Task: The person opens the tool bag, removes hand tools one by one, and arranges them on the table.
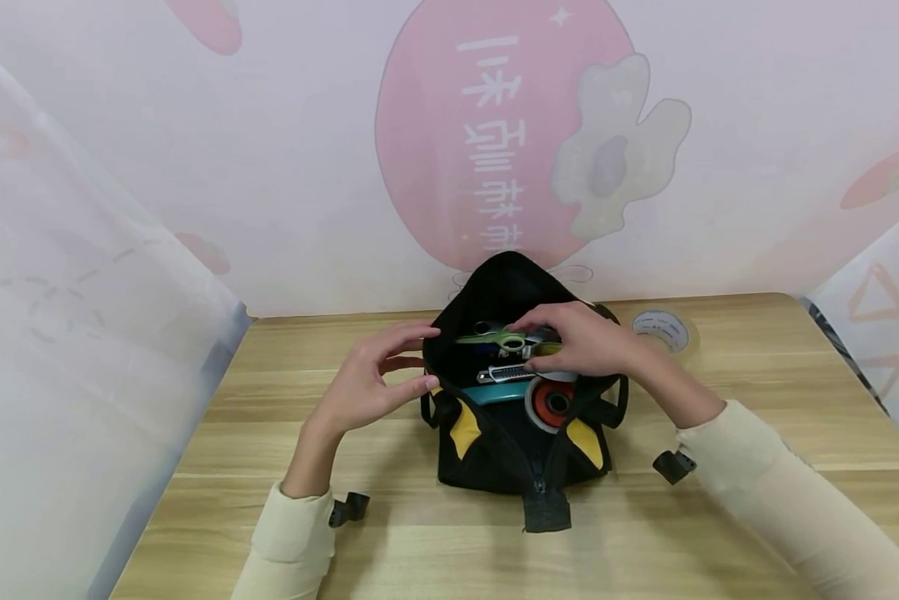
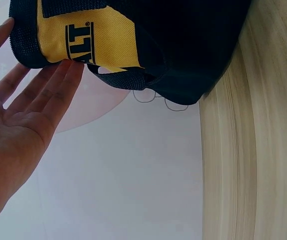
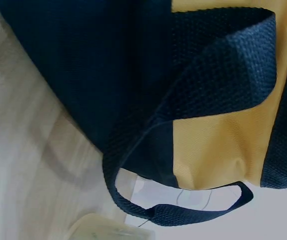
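A black and yellow fabric tool bag [image 1: 494,467] stands unzipped on the table. My left hand [image 1: 367,375] touches its left rim, fingers nearly straight; in the left wrist view the fingertips rest against the yellow outer panel [image 2: 111,37]. My right hand [image 1: 580,337] reaches into the mouth from the right, thumb and index finger apart around an olive-yellow item [image 1: 546,348]; I cannot tell whether it is gripped. Inside lie green-handled scissors [image 1: 505,340], a box cutter [image 1: 511,373], a teal tool handle [image 1: 497,393] and a red-centred tape roll [image 1: 551,403].
Behind the bag's right side, a flat roll of clear tape [image 1: 661,330] lies on the wooden table [image 1: 389,542]. A black strap handle [image 3: 223,75] loops out from the bag's right side. Printed white sheeting [image 1: 307,167] closes off the back and both sides.
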`<state>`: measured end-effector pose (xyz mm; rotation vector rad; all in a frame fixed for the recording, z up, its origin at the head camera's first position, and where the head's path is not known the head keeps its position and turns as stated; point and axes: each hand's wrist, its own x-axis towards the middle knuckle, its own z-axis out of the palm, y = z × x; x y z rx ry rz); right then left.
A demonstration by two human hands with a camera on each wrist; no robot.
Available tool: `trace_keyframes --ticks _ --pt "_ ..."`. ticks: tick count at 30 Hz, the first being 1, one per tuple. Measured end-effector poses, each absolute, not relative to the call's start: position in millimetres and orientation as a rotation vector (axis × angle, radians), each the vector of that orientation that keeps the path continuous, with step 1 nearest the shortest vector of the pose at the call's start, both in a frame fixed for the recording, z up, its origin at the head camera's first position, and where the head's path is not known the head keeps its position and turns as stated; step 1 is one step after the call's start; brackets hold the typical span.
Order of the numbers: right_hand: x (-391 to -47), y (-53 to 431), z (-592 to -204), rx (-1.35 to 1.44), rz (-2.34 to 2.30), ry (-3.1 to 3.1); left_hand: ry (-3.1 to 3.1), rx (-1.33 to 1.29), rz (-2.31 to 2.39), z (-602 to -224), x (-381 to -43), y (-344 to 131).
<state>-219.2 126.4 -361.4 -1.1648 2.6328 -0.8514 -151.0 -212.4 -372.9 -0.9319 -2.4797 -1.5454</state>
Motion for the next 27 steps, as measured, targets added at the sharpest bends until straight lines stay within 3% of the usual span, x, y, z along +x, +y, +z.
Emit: trace_keyframes --ticks 27 --pt "-217.6 137.2 -391.5 -1.077 -0.770 2.599 -2.483 -0.910 -1.535 -372.1 -150.4 -212.8"
